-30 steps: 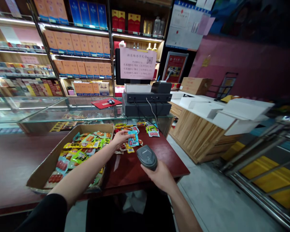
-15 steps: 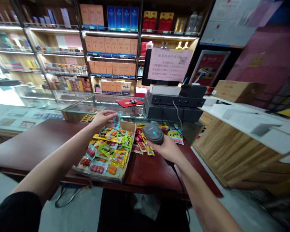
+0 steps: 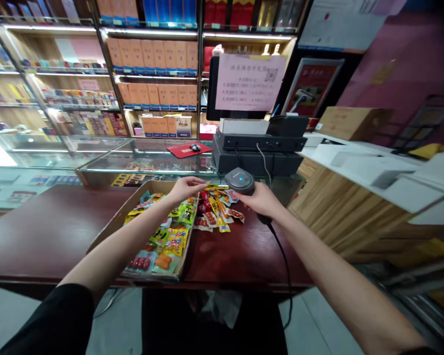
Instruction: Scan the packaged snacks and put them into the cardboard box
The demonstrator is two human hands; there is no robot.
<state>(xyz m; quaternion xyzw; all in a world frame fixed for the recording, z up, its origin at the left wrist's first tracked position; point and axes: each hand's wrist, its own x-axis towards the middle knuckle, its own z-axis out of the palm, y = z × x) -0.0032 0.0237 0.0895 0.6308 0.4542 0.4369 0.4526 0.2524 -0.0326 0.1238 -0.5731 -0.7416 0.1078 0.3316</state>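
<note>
My left hand [image 3: 188, 189] is over the right back edge of a cardboard tray [image 3: 107, 228] full of small snack packets. Its fingertips are pinched at the end of a thin yellow packet [image 3: 218, 187]. Wrapped round the handle of a dark grey barcode scanner [image 3: 240, 180] is my right hand [image 3: 263, 201]; a blue light shows on the scanner's top and its black cable hangs down. Below and left of the scanner, loose packets lie on the dark red table, among them a yellow stick packet [image 3: 219, 215] and red ones [image 3: 204, 202].
A monitor with a pink notice [image 3: 249, 81] stands on black boxes [image 3: 259, 150] behind the scanner. A mouse [image 3: 195, 147] rests on a red mat on the glass counter [image 3: 140, 157]. At the right is a wooden cabinet [image 3: 340, 207].
My left hand has moved right, from above the tray to its right edge, and the blue packet it held no longer shows in it. The scanner has shifted slightly relative to the packets.
</note>
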